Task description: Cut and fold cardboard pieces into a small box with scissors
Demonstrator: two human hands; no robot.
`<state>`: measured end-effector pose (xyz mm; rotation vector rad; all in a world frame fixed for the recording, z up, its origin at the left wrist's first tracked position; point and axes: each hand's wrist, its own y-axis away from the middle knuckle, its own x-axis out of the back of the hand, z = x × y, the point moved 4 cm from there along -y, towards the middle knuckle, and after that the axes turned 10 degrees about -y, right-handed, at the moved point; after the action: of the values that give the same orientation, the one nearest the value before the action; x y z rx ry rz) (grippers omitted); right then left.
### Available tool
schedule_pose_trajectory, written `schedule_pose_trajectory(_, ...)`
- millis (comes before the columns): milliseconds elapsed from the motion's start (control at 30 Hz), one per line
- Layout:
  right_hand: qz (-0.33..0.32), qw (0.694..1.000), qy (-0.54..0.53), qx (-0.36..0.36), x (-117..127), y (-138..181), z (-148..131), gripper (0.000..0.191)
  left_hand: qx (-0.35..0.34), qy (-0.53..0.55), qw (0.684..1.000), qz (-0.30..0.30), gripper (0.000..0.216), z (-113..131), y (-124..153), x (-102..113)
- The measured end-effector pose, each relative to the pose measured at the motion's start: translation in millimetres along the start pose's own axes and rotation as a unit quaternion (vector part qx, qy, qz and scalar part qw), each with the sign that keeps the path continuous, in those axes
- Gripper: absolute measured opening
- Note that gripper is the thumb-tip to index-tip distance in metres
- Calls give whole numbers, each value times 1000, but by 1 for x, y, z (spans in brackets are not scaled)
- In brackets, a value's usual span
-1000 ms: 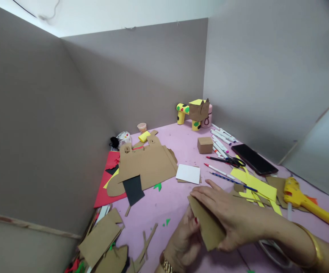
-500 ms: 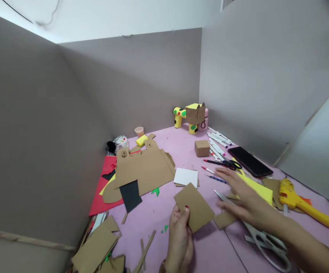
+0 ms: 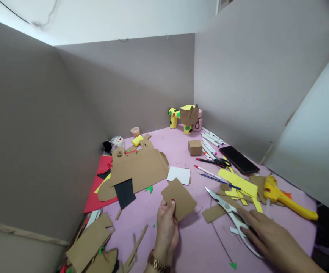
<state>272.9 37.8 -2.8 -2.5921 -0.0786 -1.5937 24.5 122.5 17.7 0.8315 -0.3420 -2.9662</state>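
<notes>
My left hand (image 3: pixel 167 223) pinches a brown cardboard piece (image 3: pixel 179 199) between thumb and fingers, holding it raised above the pink tabletop. At the lower right, my right hand (image 3: pixel 263 231) is closed over the handles of the silver-grey scissors (image 3: pixel 227 206). The scissors lie low over the table, blades pointing up and left; the hand hides part of the handles. Under and beside the blades is a cardboard strip (image 3: pixel 214 213). A white card (image 3: pixel 178 175) rests on cardboard just beyond the left hand's piece.
Right side: yellow glue gun (image 3: pixel 284 199), black phone (image 3: pixel 240 160), yellow sheet (image 3: pixel 238 182), black scissors (image 3: pixel 218 162), markers (image 3: pixel 210 140). Behind: small cardboard box (image 3: pixel 195 148) and yellow spotted figure (image 3: pixel 184 117). Left: large cardboard sheet (image 3: pixel 141 167), black piece (image 3: pixel 125 193), stacked scraps (image 3: pixel 90 242). Grey panels (image 3: pixel 124 83) enclose the table.
My right hand has moved down from above the blades to the scissors' handles and closed there. My left hand still holds the cardboard piece. The view has shifted slightly right.
</notes>
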Motion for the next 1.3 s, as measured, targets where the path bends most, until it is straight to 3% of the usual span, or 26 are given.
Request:
schedule_pose_trajectory(100, -3, 1000, -25, 0, -1, 1, 3, 44, -10, -1, 1000, -2, 42, 4, -1, 2)
schedule_pose_trajectory(200, 27, 988, -152, -23, 4, 4, 9, 42, -15, -2, 1000, 1, 43, 8, -1, 4)
schedule_pose_trajectory(267, 62, 951, -300, -50, 9, 4, 10, 42, -17, -1, 1000, 5, 42, 12, -1, 4)
schedule_pose_trajectory(333, 69, 888, -448, -77, 9, 2, 3, 48, -18, 1, 1000, 9, 41, 15, -1, 4)
schedule_pose_trajectory(400, 13, 832, -547, -92, 4, -4, -15, 58, -20, 4, 1000, 14, 41, 18, -2, 5)
schedule_pose_trajectory(500, -117, 788, -593, -113, -12, -13, -50, 64, -27, 8, 999, 23, 41, 23, -2, 7)
schedule_pose_trajectory(567, -112, 777, -610, -110, -16, -21, -66, 63, -32, 12, 999, 36, 43, 28, -1, 10)
schedule_pose_trajectory(700, -102, 809, -577, -46, -19, -38, -84, 67, -41, 20, 997, 64, 49, 38, 1, 16)
schedule_pose_trajectory(800, -82, 835, -544, -17, -22, -47, -86, 59, -44, 22, 996, 70, 51, 45, 4, 17)
schedule_pose_trajectory(933, -104, 862, -496, 2, -26, -48, -87, 55, -44, 29, 995, 82, 53, 49, 9, 16)
schedule_pose_trajectory(1300, -105, 861, -496, -25, -24, -48, -92, 55, -48, 14, 997, 65, 47, 45, 14, 9)
